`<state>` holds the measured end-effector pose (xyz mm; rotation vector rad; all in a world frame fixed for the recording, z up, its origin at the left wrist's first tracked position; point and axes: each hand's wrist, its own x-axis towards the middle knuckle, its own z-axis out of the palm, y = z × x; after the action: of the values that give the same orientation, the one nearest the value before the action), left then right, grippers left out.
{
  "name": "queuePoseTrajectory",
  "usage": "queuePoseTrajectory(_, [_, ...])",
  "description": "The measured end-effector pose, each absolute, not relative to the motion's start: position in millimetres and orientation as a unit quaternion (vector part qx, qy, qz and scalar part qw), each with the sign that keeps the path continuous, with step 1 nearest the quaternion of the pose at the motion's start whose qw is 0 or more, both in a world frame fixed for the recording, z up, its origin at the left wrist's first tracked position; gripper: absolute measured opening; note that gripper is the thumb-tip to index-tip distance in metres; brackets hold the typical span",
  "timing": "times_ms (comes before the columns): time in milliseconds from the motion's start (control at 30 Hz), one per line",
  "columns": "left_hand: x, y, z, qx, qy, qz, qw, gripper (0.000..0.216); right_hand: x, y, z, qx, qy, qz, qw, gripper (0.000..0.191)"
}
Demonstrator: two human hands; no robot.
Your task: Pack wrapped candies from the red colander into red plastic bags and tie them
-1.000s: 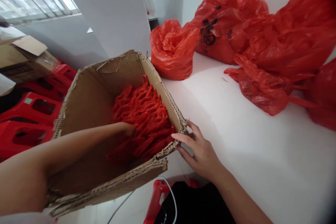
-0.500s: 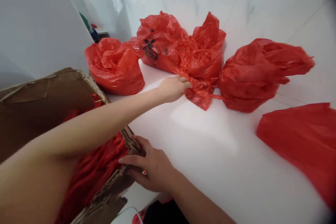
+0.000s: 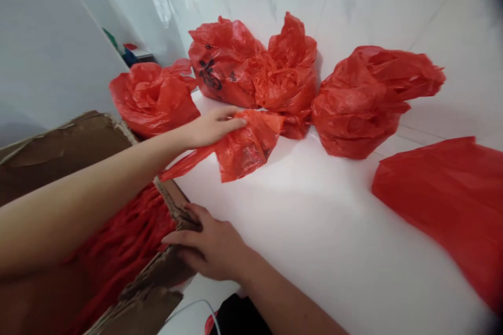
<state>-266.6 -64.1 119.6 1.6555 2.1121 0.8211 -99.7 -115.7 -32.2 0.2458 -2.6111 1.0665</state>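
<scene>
My left hand (image 3: 214, 126) is closed on a small red plastic bag (image 3: 253, 149), lifted near the middle of the white table (image 3: 298, 209). One strip of that bag trails left towards the cardboard box (image 3: 43, 165). My left forearm crosses over the box. At the box's near right corner, my right hand (image 3: 220, 248) grips the torn edge, with the thumb inside the rim. Inside the box lies a heap of red material (image 3: 129, 235) in thin folds or strands; I cannot make out its exact kind.
Behind my left hand stand several bulging red plastic bags: one on the left (image 3: 153, 97), one with black print (image 3: 226, 65), a knotted one (image 3: 291, 70) and one on the right (image 3: 361, 102). A flat red sheet or bag (image 3: 440, 193) lies at the far right.
My left hand has drawn leftwards towards the box, pulling the small red bag away from the knotted bags. My right hand keeps its hold on the box corner. The view has shifted slightly.
</scene>
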Motion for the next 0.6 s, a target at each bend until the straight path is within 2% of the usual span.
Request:
queuePoseTrajectory(67, [-275.6, -120.9, 133.3, 0.461, 0.756, 0.374, 0.277, 0.045, -98.7, -116.2, -32.1, 0.093, -0.904, 0.381, 0.170, 0.039])
queuePoseTrajectory(167, [-295.0, -208.5, 142.2, 0.336, 0.756, 0.435, 0.355, 0.053, -97.1, -118.6, -33.3, 0.092, -0.896, 0.396, 0.180, 0.040])
queuePoseTrajectory(300, [-323.6, -301.9, 130.6, 0.250, 0.777, 0.397, 0.419, 0.061, -96.8, -122.6, -35.9, 0.072, -0.899, 0.399, 0.166, 0.040])
queuePoseTrajectory(433, [-347.8, -351.9, 80.0, 0.178, 0.774, 0.304, 0.527, 0.061, -98.3, -125.0, -38.9, 0.066, -0.902, 0.389, 0.174, 0.037])
queuePoseTrajectory(500, [-353.5, -366.8, 38.8, 0.160, 0.760, 0.254, 0.577, 0.058, -99.3, -125.1, -40.7, 0.065, -0.910, 0.371, 0.175, 0.037])
queuePoseTrajectory(600, [-348.4, -384.4, -30.3, 0.152, 0.743, 0.185, 0.625, 0.044, -100.1, -124.7, -42.2, 0.071, -0.916, 0.353, 0.177, 0.039])
